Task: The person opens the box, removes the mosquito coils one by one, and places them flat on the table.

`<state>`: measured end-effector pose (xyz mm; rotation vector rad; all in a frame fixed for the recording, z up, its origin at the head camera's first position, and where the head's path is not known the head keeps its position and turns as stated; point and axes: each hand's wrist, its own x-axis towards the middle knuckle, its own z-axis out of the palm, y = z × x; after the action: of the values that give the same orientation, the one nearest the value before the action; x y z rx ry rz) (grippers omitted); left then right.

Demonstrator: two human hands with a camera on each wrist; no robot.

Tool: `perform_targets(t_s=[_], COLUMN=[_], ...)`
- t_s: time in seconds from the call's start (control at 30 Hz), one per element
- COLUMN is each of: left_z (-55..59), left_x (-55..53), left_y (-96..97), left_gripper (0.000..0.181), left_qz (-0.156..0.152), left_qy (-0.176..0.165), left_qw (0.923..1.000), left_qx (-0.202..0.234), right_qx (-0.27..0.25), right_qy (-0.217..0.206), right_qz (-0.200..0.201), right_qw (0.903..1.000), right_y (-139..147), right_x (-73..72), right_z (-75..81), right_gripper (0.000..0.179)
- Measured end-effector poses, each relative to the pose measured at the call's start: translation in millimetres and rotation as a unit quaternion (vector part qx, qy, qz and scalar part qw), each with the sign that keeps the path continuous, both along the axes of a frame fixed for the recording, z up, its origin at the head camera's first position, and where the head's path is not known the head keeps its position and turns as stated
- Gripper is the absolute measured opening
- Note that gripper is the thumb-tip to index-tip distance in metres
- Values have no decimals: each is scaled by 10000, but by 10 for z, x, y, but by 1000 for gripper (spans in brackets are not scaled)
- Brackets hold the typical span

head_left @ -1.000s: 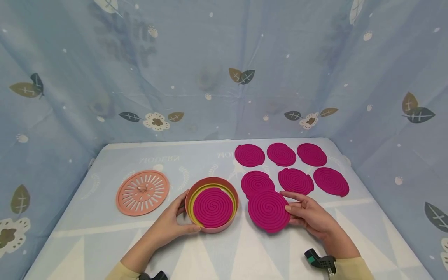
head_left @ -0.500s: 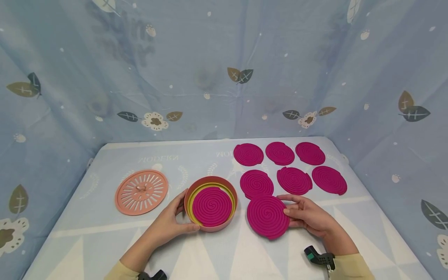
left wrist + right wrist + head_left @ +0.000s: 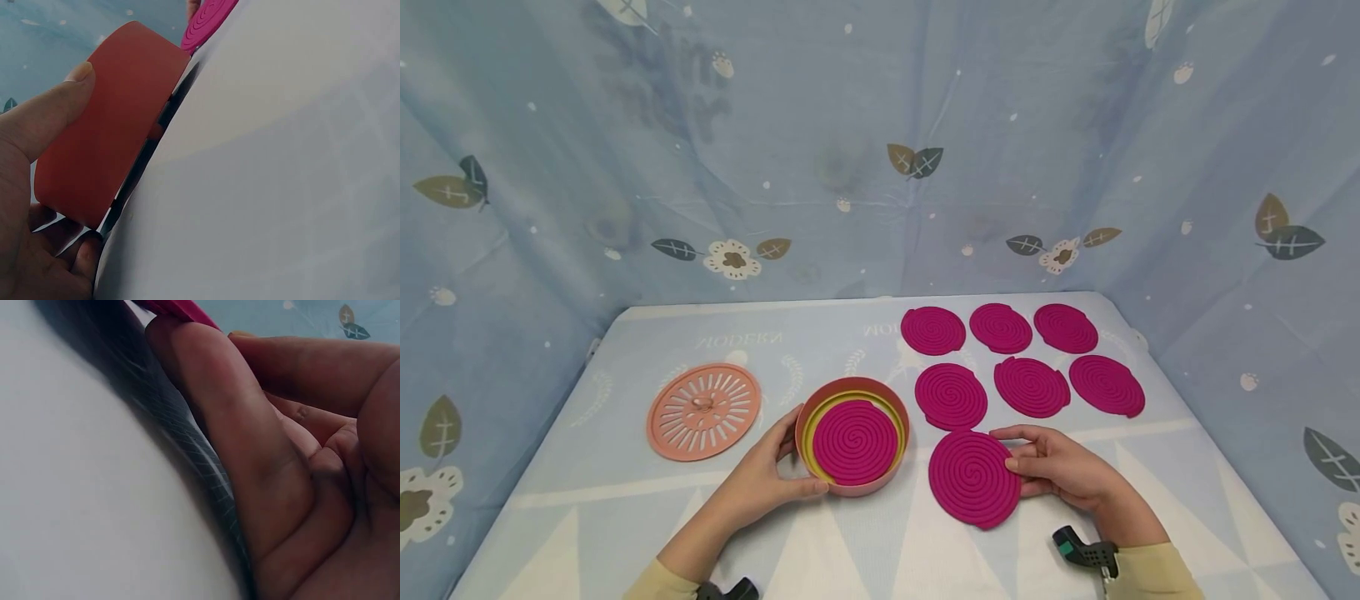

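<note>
A magenta spiral coaster [image 3: 973,478] has its right edge pinched by my right hand [image 3: 1063,468], thumb on top and fingers at the side and below. In the right wrist view only a strip of the coaster [image 3: 181,309] shows at the fingertips. My left hand [image 3: 767,475] grips the left side of a round pink pot [image 3: 853,490] with a yellow inside. Its orange-red outer wall [image 3: 119,119] fills much of the left wrist view, the thumb against it. Another magenta spiral coaster [image 3: 855,442] lies flat inside the pot.
Several more magenta spiral coasters [image 3: 1032,387] lie in two rows at the back right of the table. A slotted pink lid [image 3: 703,412] with a small knob lies to the left of the pot. Blue printed curtains [image 3: 850,167] enclose the table's back and sides.
My right hand has brought the pinched coaster a little nearer to me, off the front-row coaster it overlapped. My left hand and the pot stay in place.
</note>
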<state>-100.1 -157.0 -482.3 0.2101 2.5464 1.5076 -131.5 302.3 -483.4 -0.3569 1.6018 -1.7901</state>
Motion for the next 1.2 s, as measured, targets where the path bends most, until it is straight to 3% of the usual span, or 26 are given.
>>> perform_targets(t_s=[0.5, 1.2], left_z=[1, -12], left_x=[-5, 0], left_y=[13, 14], left_gripper=[118, 118], left_qz=[10, 59], left_qy=[22, -5], left_qw=[10000, 10000], left_qx=[41, -39], right_qx=[804, 1097], right_qy=[110, 393], right_qz=[-368, -427], right_qw=[9960, 9923], right_y=[50, 185], right_x=[12, -1], right_z=[94, 126], right_gripper=[49, 51])
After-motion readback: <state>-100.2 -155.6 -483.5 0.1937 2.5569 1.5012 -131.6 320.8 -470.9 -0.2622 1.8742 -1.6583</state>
